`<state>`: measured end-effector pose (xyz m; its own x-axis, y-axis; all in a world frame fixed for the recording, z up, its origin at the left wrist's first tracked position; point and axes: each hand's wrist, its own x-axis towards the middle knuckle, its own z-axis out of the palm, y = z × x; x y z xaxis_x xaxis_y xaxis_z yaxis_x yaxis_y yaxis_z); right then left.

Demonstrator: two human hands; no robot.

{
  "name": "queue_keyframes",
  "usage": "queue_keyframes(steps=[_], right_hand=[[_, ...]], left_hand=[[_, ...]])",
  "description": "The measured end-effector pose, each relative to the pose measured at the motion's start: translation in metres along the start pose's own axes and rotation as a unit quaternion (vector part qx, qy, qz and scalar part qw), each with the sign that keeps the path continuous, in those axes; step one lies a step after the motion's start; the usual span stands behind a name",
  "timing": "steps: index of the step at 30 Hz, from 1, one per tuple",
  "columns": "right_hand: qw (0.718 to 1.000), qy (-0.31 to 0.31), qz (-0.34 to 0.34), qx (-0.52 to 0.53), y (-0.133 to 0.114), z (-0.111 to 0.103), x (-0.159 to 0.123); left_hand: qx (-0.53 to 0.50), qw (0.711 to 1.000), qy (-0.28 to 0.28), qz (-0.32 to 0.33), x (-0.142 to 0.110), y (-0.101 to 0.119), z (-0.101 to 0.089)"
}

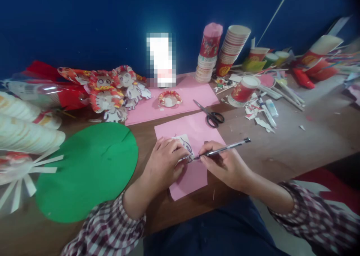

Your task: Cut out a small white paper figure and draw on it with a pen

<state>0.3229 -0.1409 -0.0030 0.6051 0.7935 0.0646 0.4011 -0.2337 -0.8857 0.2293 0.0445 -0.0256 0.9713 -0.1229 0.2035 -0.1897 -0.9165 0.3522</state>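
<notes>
A small white paper piece [182,143] with a dark line drawing lies on a pink sheet [184,184] in front of me. My left hand [165,158] rests on it from the left, fingers bent over its edge and holding it down; part of the drawing is hidden beneath them. In my right hand [219,158] is a clear-barrelled pen [229,146], pinched near its point. The pen's tip touches or almost touches the paper's lower right corner. Black-handled scissors [212,117] lie just beyond, partly over the sheet's top edge.
At left are a green round sheet [92,169] and stacked paper cups [28,134]. Cut-out figures [128,85] and a decorated ring [170,98] sit behind. Cup stacks [233,47], a red cup [243,91], paper scraps [253,107] and a marker [267,113] stand or lie to the right.
</notes>
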Motion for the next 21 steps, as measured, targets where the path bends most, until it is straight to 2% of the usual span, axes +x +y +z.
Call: queue_keyframes(steps=[5,12,17,21], right_hand=[[1.000,0.001,-0.004,-0.012,0.001,0.001,0.002],[0.999,0.001,-0.013,-0.033,0.003,0.005,0.005],[0.997,0.017,-0.051,-0.061,0.011,0.012,0.008],[0.994,0.020,-0.071,-0.081,0.017,0.016,0.009]], left_hand=[[0.009,1.000,0.022,0.001,-0.001,-0.001,0.001],[-0.004,1.000,0.006,-0.002,-0.001,-0.001,0.001],[0.008,1.000,-0.002,-0.008,-0.001,0.001,0.000],[0.016,1.000,0.019,-0.008,-0.001,0.003,0.001]])
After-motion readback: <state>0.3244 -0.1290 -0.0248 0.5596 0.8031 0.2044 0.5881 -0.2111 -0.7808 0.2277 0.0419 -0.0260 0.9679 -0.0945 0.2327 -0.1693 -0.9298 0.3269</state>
